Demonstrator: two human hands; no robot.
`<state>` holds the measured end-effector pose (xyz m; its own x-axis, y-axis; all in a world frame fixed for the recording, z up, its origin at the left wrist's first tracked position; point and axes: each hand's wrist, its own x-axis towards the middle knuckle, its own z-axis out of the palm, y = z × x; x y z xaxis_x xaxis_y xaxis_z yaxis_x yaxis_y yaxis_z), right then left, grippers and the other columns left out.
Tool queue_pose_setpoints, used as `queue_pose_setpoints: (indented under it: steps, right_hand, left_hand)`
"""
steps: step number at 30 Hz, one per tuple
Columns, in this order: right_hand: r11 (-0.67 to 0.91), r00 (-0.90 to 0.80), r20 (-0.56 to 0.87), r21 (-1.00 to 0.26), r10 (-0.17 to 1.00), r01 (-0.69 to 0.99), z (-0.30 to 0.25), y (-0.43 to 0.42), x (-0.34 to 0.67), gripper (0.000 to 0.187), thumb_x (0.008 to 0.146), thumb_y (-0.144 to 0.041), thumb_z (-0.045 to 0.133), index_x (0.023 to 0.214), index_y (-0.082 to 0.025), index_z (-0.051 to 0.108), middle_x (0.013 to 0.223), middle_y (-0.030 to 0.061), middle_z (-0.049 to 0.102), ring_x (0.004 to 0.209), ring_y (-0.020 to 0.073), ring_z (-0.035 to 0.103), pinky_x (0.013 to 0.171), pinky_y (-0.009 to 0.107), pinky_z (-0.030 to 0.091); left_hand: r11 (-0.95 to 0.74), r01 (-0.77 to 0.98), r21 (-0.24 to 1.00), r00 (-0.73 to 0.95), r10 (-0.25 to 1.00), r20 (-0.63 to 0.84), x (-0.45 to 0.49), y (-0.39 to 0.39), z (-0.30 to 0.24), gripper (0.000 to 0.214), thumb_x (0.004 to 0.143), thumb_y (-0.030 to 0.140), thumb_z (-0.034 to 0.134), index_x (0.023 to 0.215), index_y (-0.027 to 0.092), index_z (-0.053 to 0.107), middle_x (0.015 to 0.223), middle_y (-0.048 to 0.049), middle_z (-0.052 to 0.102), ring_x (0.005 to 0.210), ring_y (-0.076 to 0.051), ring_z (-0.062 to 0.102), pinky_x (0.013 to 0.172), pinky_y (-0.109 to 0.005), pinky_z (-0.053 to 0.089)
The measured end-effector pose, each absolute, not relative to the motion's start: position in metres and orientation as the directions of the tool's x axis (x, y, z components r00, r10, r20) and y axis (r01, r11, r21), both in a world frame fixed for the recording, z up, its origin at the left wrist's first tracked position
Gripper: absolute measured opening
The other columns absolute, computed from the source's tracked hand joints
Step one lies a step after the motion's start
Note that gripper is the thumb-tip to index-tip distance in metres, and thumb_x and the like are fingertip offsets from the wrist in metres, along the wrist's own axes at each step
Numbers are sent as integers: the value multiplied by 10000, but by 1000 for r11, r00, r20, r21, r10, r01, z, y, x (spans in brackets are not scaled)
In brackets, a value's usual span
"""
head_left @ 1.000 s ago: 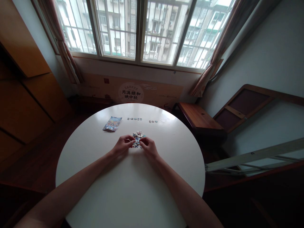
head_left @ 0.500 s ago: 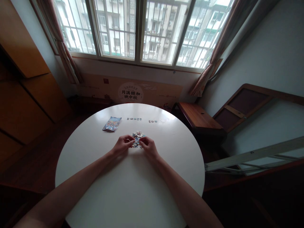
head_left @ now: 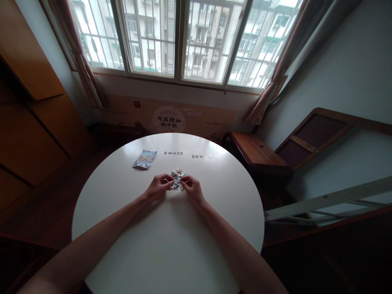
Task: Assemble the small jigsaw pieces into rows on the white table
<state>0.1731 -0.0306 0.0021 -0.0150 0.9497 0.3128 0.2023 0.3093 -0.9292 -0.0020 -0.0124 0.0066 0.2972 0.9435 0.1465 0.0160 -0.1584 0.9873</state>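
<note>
A heap of small jigsaw puzzle pieces lies on the round white table, some white side up and others blue or patterned. My left hand is at the heap's left edge, thumb and fingertips pinched together. From the right, my right hand reaches the same heap with its fingers closed in a similar pinch. Whatever the fingertips hold is too small to make out. Behind the heap is a row of several puzzle pieces, and to its right a shorter row of pieces.
A colourful printed bag lies on the table at the back left. A brown wooden bench stands beyond the table's right side. Behind the table, a printed cardboard panel leans below the window.
Both hands stay pinched at the heap, with at most slight finger movement. The rows of pieces and the bag are unchanged; the view has shifted very slightly.
</note>
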Motion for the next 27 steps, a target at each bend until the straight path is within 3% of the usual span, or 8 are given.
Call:
queue_pose_setpoints:
  steps: [19,27]
  right_hand:
    - [314,-14,317,-930,948,193,2,-32,174,166,754,-318,609,778,-158,647,690,29,639,555,123,538,527,234,439]
    - [321,-2,327,-928,945,187,4,-33,173,186,758,-343,610,787,-163,645,702,31,643,557,127,544,522,235,447]
  left_hand:
    - [-181,28,983,307,937,164,-1,-12,6,311,701,387,706,810,104,636,718,-35,632,568,-105,580,529,-218,481]
    - [-171,40,985,320,935,149,-3,-15,11,446,688,372,719,1041,118,620,777,-36,633,595,-106,593,546,-221,497]
